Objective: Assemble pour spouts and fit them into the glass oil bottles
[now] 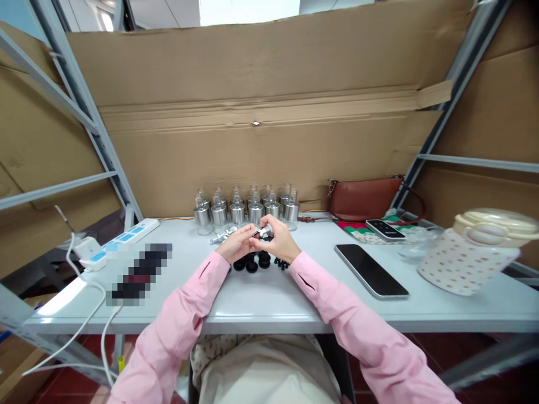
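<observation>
My left hand [238,243] and my right hand [279,240] meet over the middle of the table. Between the thumb and fingers of my right hand is a small shiny silver metal part [266,230]. The fingers of my left hand close in beside it on something small and dark, mostly hidden. Several silver metal pieces [222,235] lie just left of my left hand. Below my hands are several black round caps [251,266], and small black pieces [281,263] lie by my right wrist. Behind stand rows of glass bottles with silver metal sleeves [256,213].
On the right lie a black-screened phone [371,270], a dark handheld device [384,229], a brown bag [362,199] and a dotted white container [457,259]. A white power strip [122,241] with cables and a blurred-out object [141,275] are on the left. Cardboard [261,73] walls the back.
</observation>
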`<state>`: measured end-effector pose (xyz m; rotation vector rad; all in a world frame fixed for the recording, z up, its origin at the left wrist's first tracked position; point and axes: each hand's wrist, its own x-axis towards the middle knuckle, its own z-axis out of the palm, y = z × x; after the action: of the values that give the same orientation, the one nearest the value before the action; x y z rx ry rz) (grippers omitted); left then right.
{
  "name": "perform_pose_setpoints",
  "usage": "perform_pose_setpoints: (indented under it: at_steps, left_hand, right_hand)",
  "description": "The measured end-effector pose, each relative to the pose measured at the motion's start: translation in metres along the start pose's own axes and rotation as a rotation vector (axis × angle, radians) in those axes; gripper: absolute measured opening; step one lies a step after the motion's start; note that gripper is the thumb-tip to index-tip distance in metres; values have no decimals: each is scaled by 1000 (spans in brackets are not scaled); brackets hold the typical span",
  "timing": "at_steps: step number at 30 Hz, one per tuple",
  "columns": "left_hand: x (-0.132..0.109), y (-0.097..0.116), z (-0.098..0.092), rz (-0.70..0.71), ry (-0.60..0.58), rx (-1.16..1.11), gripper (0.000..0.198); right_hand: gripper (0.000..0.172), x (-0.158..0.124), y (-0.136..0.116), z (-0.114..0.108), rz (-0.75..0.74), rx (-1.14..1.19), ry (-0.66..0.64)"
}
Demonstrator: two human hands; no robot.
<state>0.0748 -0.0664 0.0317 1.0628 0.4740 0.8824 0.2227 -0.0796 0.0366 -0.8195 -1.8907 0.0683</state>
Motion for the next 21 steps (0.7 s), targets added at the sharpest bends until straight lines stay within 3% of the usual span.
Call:
perform_pose_setpoints:
  at_steps: [7,9,11,13,15,18,21]
  left_hand:
    - [3,-3,0,53,33,78,35]
    - [6,-1,-4,125,133,114,31]
    - [9,2,-10,231,286,130,26]
    - [11,4,-17,331,416,142,23]
    - [13,6,-23,409,496,181,22]
    - [11,7,-28,515,558,377,23]
    - [6,5,-27,607,549,761,21]
  right_hand:
    - [18,16,16,-10,-4,-102,62]
    - [25,24,30,-19,106,-190,169]
    - [47,30,47,-30,270,-268,216]
    - [64,34,62,-39,420,-363,149]
    - [69,35,73,-44,530,-461,57]
    - [64,37,79,-46,603,-550,-6]
    - [56,40,74,-49,632,-609,19]
